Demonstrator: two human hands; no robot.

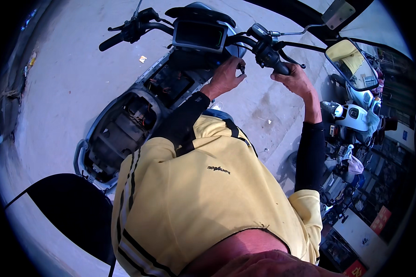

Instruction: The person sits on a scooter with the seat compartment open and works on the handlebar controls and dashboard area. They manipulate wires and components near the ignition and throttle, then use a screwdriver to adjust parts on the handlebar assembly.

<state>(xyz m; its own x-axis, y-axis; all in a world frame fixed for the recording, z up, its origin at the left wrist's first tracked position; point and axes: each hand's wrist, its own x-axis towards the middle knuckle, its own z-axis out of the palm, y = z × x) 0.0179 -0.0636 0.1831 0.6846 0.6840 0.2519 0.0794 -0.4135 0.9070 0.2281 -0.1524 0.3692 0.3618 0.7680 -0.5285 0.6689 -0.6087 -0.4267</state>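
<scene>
An electric scooter stands in front of me with its handlebar turned my way and a dark display [198, 35] in the middle. My right hand [296, 82] is closed around the end of the black right handlebar grip [278, 66], below the switch housing [263, 48]. My left hand [227, 76] is near the front column, under the display, with thumb and fingers pinched on a small black piece [241, 68]; its exact kind is too small to make out. On the far side, the left handlebar grip [111, 42] is untouched by either hand.
The scooter's seat area lies open, showing a bare storage cavity [120, 124] and a floorboard opening [168, 83] with loose wires. A mirror [352, 64] juts out at the right. Several parked scooters [353, 117] line the right side. A black rounded object [64, 212] sits at lower left.
</scene>
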